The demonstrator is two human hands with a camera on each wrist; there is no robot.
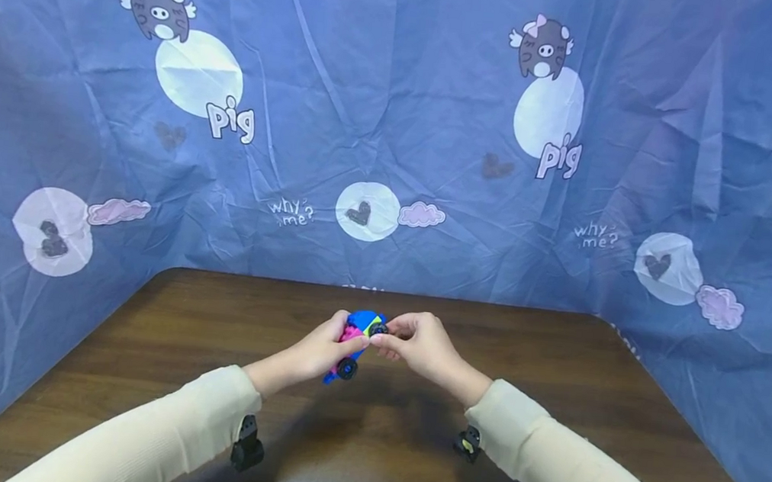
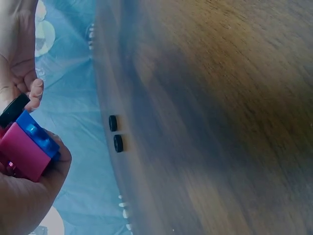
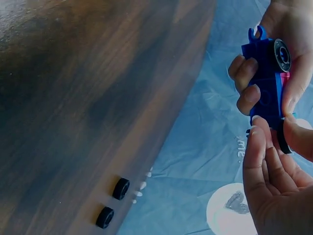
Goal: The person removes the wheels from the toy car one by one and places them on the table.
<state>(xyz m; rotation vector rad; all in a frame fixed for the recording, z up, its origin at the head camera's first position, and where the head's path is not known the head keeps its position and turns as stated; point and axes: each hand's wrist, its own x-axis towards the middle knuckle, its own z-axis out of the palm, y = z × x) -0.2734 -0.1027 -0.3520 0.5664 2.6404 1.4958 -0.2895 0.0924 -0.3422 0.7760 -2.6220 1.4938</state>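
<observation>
A small toy car [image 1: 353, 337] of blue, pink and yellow-green building-block parts is held above the table in my left hand [image 1: 307, 352]. The left fingers wrap its blue underside [image 3: 266, 93], with the thumb along the pink side. One black wheel [image 3: 282, 55] sits on the car's near end. At the far end, my right hand [image 1: 430, 349] pinches another black wheel [image 3: 283, 139] between thumb and fingers, against the car's side. Whether that wheel is fully seated cannot be told. The left wrist view shows the pink block [image 2: 25, 152] and blue studs beside the palm.
Two loose black wheels, one [image 3: 121, 188] and another [image 3: 104, 217], stand on their treads close together near the far edge of the brown wooden table [image 1: 214, 318]. Blue printed cloth [image 1: 383, 118] hangs around the table's back and sides. Each sleeve carries a black wrist camera [image 1: 247, 443].
</observation>
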